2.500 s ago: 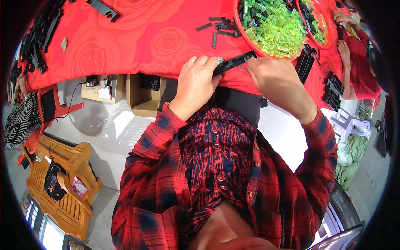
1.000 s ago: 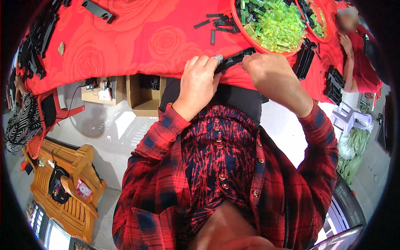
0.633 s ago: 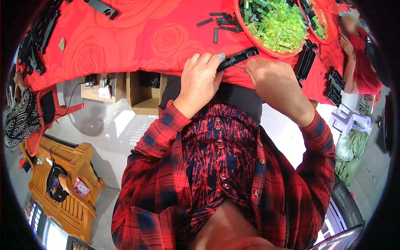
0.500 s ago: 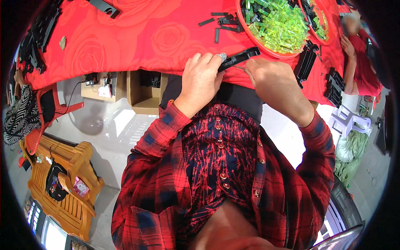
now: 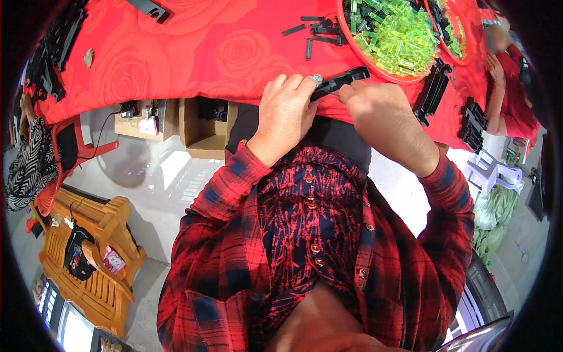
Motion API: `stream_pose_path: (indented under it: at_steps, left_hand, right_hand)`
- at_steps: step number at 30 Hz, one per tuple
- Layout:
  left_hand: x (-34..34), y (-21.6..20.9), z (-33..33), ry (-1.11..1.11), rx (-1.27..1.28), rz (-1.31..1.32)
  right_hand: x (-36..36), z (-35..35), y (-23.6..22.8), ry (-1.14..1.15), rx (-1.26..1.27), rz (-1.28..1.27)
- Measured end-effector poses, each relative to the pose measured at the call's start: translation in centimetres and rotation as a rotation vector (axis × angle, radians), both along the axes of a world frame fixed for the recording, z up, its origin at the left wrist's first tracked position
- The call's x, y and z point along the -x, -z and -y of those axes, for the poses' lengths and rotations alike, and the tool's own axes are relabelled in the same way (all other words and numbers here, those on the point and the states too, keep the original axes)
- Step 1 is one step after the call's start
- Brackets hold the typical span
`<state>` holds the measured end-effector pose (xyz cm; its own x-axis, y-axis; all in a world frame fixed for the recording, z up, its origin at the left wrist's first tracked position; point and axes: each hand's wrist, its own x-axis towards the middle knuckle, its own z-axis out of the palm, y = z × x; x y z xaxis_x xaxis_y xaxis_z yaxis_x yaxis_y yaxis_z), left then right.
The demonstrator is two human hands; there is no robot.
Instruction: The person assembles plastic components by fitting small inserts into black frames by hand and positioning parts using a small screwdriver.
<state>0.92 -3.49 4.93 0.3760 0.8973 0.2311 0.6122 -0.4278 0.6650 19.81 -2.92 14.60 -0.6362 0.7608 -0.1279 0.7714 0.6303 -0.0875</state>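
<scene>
Your R hand point(image 5: 381, 108) has come in since ½ sec ago: its fingertips now meet the near side of the black part point(image 5: 343, 80), & the thin tool that jutted from them is lost to view. L hand point(image 5: 287, 114) keeps its place.

The part sits btwn your hands at the table's near edge, tilted up to the R; can't tell if it rests on the red cloth point(image 5: 176, 67). L fingers are clamped on its lower L end, prob. to brace it & leave the far end free for the R. R fingers are drawn together in a pinch; can't tell what's in it.

Just beyond, the red basin point(image 5: 381, 73) of green pieces point(image 5: 404, 44) & loose black strips point(image 5: 308, 49) lie near, likely for a short reach. More long parts point(image 5: 432, 89) are grouped R of you, perhaps to keep them apart from the small stuff.
</scene>
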Motion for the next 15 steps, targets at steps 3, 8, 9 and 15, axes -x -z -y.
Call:
stream_pose_path:
  at_steps: [3,8,9,15]
  left_hand:
    - [-0.1,0.1,0.0,-0.009,-0.008,0.01]
    - [-0.2,-0.1,0.0,-0.007,-0.003,-0.006]
    - [-0.2,-0.1,-0.1,-0.008,-0.009,-0.018]
    - [-0.3,0.0,0.7,-0.051,0.026,-0.041]
  right_hand:
    - [0.2,-0.1,-0.1,0.011,0.075,-0.004]
    - [0.3,-0.2,-0.3,0.016,0.073,0.001]
    - [0.1,-0.3,-0.3,0.018,0.07,0.003]
    - [0.3,-1.6,-4.3,0.224,-0.052,-0.171]
